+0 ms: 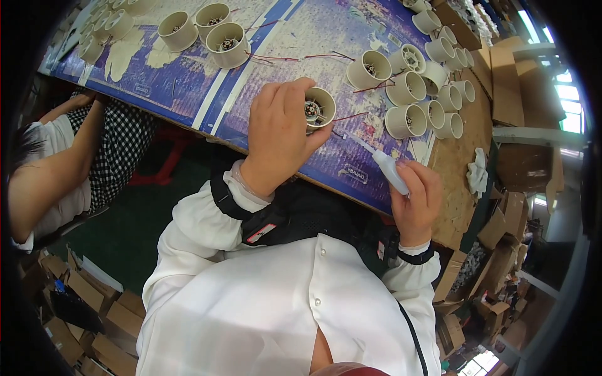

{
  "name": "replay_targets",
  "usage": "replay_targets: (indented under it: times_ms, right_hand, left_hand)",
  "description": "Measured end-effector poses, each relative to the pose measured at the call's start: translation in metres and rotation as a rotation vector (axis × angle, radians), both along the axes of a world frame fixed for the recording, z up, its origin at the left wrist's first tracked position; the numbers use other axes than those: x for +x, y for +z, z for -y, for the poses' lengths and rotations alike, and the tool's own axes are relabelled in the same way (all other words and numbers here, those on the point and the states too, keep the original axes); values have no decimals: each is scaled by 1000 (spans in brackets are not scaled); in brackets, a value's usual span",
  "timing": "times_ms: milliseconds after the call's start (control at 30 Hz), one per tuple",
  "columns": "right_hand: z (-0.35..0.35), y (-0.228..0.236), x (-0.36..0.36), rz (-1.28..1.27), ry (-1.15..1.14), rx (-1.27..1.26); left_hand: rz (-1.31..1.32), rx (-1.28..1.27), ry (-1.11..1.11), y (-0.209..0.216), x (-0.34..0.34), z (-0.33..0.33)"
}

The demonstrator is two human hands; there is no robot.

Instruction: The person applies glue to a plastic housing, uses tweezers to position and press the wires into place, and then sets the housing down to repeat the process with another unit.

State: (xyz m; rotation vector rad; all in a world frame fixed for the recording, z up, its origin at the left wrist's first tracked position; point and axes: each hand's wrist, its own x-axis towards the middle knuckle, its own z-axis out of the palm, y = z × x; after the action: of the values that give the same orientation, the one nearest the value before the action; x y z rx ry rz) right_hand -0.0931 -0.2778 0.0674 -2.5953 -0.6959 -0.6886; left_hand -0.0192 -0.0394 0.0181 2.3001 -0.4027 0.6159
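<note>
My left hand (276,128) is closed round a cream plastic cup-shaped housing (324,100) near the table's front edge. The housing is tipped so its open mouth shows a small motor with spokes inside, and a red and dark wire trails from it to the right. In my right hand (419,197) is a translucent white squeeze bottle (392,172) with a long thin nozzle. The nozzle points up and left toward the housing, apart from it. What is inside the bottle cannot be made out.
Several like housings (406,121) stand crowded on the table's right, with more (227,46) at back left, some trailing wires. The purple-printed table covering (207,81) is worn. A co-worker's arm (59,172) is at left. A crumpled white cloth (478,172) and cardboard boxes (506,81) lie right.
</note>
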Motion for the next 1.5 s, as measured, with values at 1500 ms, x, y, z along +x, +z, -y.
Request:
replay_targets:
  times_ms: [1500]
  right_hand:
    - [54,-41,-24,-334,-321,1311]
  left_hand:
    - [188,421,269,19,39,-105]
